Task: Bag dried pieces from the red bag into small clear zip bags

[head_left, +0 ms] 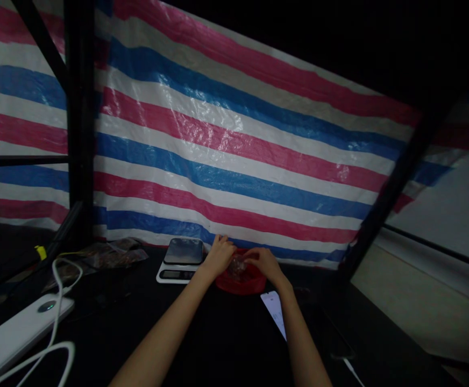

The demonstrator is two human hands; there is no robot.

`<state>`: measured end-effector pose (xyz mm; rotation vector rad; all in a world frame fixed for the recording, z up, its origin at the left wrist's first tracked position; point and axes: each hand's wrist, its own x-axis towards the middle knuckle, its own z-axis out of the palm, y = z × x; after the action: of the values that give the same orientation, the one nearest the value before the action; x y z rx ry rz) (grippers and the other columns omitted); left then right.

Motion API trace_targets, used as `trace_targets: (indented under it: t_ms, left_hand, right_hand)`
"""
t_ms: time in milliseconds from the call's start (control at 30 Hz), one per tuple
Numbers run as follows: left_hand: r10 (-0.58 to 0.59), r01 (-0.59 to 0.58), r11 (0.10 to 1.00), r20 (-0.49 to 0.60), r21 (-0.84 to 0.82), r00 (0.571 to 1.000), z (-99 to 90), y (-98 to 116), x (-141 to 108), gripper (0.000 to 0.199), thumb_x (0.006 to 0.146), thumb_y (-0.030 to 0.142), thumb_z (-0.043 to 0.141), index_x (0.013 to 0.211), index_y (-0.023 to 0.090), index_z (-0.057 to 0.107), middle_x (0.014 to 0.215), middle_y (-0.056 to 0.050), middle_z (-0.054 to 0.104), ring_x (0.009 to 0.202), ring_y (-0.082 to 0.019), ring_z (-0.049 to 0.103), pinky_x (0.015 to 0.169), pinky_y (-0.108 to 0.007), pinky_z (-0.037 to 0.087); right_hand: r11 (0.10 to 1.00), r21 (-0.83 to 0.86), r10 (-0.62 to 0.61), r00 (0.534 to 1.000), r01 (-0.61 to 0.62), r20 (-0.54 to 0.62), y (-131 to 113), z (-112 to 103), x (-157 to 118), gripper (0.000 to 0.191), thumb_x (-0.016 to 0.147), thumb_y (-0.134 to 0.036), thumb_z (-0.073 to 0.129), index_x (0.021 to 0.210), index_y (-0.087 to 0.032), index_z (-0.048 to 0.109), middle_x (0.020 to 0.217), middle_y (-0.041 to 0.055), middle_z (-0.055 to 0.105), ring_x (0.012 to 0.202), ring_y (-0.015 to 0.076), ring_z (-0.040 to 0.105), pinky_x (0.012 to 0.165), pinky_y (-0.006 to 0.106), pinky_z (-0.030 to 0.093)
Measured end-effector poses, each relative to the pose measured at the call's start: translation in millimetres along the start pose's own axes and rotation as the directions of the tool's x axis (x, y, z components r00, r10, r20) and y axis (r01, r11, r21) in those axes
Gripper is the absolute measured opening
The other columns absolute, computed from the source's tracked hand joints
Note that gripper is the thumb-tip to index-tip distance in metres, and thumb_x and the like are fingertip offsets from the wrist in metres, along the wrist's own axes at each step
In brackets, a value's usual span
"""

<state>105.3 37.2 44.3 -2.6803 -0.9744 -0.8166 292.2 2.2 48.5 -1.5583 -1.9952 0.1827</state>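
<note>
Red bowl sits between left hand and arched right hand.

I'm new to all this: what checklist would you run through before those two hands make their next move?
1. Left hand at the bowl: ok, it is at the left edge of the round, red, plastic-looking bowl.
2. Right hand at the bowl: ok, its fingers reach over the right side.
3. Firm hold on the small, pale, shiny contents: cannot tell, too dim and small.
4. Reading on the flat white scale with a dark platform: cannot tell, no figures are legible.
5. Flat phone with a lit, pale screen in full view: not ok, the right forearm hides part of it.
</note>
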Motion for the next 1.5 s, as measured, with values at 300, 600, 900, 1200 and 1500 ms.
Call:
trace_targets:
  t_ms: [300,600,900,1200,1500]
  left_hand:
    - [-0.015,0.015,0.999,-0.001,-0.028,1.000,-4.6,-5.7,-3.1,0.015,0.083,0.023,0.048,0.084,0.017,0.062,0.084,-0.007,0.063,0.096,-0.023,0.046,0.084,-0.037,0.024]
    - [-0.009,0.010,1.000,0.041,-0.024,0.999,1.0,-8.4,-3.8,0.011,0.081,0.022,0.051,0.081,0.018,0.061,0.083,-0.005,0.062,0.092,-0.022,0.048,0.083,-0.036,0.025]
    - [0.000,-0.001,0.999,-0.013,-0.049,1.000,-1.6,-9.7,-1.7,0.009,0.081,0.020,0.051,0.079,0.018,0.060,0.082,-0.004,0.063,0.092,-0.021,0.047,0.084,-0.036,0.025]
    - [0.006,-0.006,0.999,0.018,-0.052,1.000,-2.6,-13.3,-2.7,0.013,0.081,0.016,0.048,0.080,0.018,0.060,0.082,-0.005,0.062,0.090,-0.020,0.048,0.086,-0.036,0.024]
    - [0.040,-0.041,0.998,-0.020,-0.052,0.999,-5.2,-14.6,-2.1,0.012,0.079,0.014,0.050,0.077,0.018,0.061,0.080,-0.004,0.063,0.089,-0.019,0.048,0.088,-0.036,0.024]
  right_hand:
    - [0.988,-0.146,0.037,0.997,-0.046,-0.063,-6.4,7.9,-8.8,0.015,0.073,-0.031,0.056,0.080,-0.024,0.066,0.086,0.0015,0.067,0.084,0.0196,0.059,0.076,0.029,0.039]
    - [0.975,-0.220,-0.004,0.984,-0.035,-0.176,-10.1,12.1,-11.7,0.011,0.075,-0.027,0.052,0.079,-0.022,0.061,0.084,0.0012,0.064,0.082,0.0179,0.058,0.071,0.027,0.038]
    - [0.980,-0.194,-0.006,0.976,-0.038,-0.220,-7.9,9.0,-15.1,0.012,0.077,-0.029,0.049,0.077,-0.024,0.060,0.082,0.0010,0.063,0.078,0.0179,0.057,0.069,0.028,0.038]
    - [0.983,-0.182,-0.012,0.972,-0.032,-0.233,-15.2,12.0,-17.4,0.011,0.077,-0.027,0.050,0.077,-0.023,0.060,0.082,0.0004,0.063,0.077,0.0171,0.057,0.068,0.027,0.037]
    - [0.992,-0.127,-0.019,0.970,-0.012,-0.244,-22.5,6.6,-17.8,0.016,0.078,-0.028,0.047,0.076,-0.022,0.062,0.082,0.0016,0.063,0.079,0.0169,0.058,0.070,0.027,0.039]
